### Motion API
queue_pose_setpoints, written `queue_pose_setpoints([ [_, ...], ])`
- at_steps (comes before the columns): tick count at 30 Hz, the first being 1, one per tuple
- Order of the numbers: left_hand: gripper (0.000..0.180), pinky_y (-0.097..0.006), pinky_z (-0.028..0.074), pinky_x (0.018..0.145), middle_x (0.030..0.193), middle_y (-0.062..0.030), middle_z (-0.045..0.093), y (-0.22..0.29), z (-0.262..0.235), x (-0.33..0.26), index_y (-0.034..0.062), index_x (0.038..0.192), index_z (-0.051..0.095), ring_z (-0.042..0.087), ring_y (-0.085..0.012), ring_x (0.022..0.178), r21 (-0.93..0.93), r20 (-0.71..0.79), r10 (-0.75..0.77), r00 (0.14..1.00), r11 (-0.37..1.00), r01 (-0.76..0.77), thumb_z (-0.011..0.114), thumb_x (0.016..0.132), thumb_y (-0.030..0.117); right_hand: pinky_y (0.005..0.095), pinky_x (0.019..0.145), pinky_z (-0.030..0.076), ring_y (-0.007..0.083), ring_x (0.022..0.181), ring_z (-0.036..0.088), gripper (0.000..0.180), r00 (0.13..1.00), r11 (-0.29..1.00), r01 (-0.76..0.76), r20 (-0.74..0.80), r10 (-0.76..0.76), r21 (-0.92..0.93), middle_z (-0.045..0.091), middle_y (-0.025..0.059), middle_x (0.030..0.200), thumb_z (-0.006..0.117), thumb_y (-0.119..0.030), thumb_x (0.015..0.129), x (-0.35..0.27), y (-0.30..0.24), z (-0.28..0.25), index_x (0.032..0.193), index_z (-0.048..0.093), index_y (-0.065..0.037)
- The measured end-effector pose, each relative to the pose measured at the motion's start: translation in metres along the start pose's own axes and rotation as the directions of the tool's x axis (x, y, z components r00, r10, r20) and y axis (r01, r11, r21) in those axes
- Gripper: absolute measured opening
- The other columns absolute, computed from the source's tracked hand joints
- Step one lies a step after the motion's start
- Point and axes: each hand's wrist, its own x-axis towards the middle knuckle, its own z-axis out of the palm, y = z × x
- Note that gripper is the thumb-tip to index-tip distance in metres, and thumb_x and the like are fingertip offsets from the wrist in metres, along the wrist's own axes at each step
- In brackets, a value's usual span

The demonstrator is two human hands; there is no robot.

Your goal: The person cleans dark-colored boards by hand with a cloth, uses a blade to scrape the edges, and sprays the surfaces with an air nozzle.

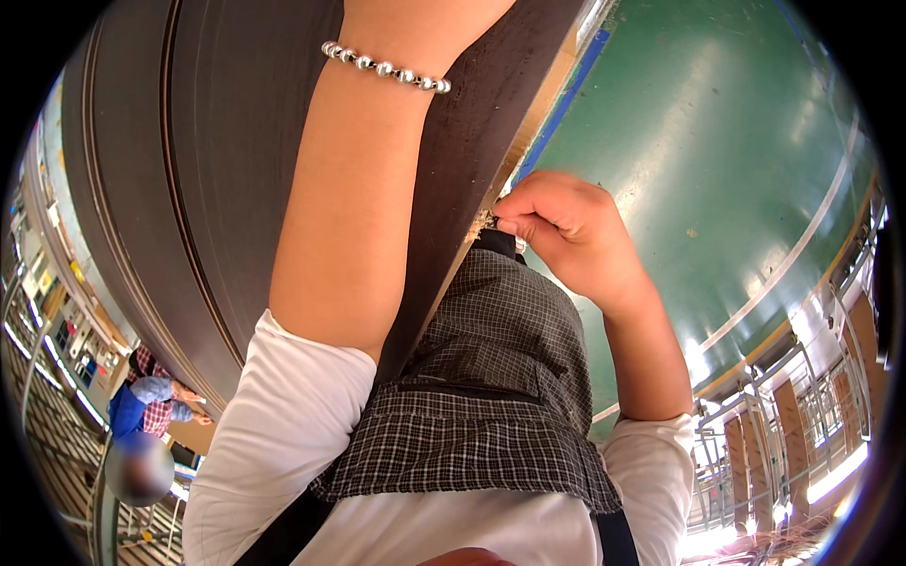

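My left forearm (349, 208) reaches up over a dark brown table top (217, 141), with a silver bead bracelet (385, 68) on the wrist. The hand itself is cut off by the top edge of the picture. My right hand (566, 231) is curled into a loose fist at the table's wooden edge (528, 141). Its fingertips are pinched together just above the dark top hem of my checked apron (481, 377). Whether they hold something small is hidden by the fingers. White sleeves (283, 415) cover both upper arms.
A glossy green floor (717, 141) with a pale painted line lies to the right of the table. Metal racks with brown boxes (802, 406) stand at the lower right. At the lower left another person (151, 396) in blue and plaid bends over a work surface.
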Motion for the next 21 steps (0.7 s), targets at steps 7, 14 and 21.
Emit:
queue_pose_setpoints([
  [7,0.017,-0.041,0.046,0.087,0.101,-0.0131,0.063,0.002,0.001,0.000,0.0055,0.095,0.070,0.059,-0.0329,0.095,0.012,0.012,0.002,1.000,1.000,-0.002,0.070,0.080,0.015,0.0295,0.064,0.048,0.0168,0.073,0.062,0.011,0.992,0.995,0.068,0.115,-0.059,-0.077,0.065,0.0059,0.078,0.070,0.006,0.077,-0.011,0.006,-0.003,0.084,0.065,-0.002],
  [14,0.018,-0.041,0.046,0.087,0.101,-0.0136,0.063,0.003,-0.007,0.001,0.0056,0.095,0.070,0.059,-0.0333,0.095,0.062,0.018,-0.014,1.000,0.998,0.013,0.070,0.080,0.015,0.0289,0.067,0.050,0.0167,0.074,0.063,0.010,0.996,0.996,-0.052,-0.082,0.046,-0.068,0.065,0.0059,0.080,0.071,0.002,0.080,0.004,-0.006,-0.025,0.088,0.066,-0.002],
  [21,0.018,-0.041,0.046,0.086,0.102,-0.0137,0.062,0.005,0.002,0.003,0.0049,0.095,0.070,0.059,-0.0333,0.094,0.022,0.044,0.011,0.999,1.000,-0.012,0.070,0.080,0.014,0.0287,0.066,0.051,0.0173,0.073,0.063,0.009,0.973,0.993,-0.121,-0.196,0.120,0.004,0.065,0.0061,0.081,0.071,0.001,0.081,0.006,-0.005,-0.022,0.088,0.066,-0.002],
])
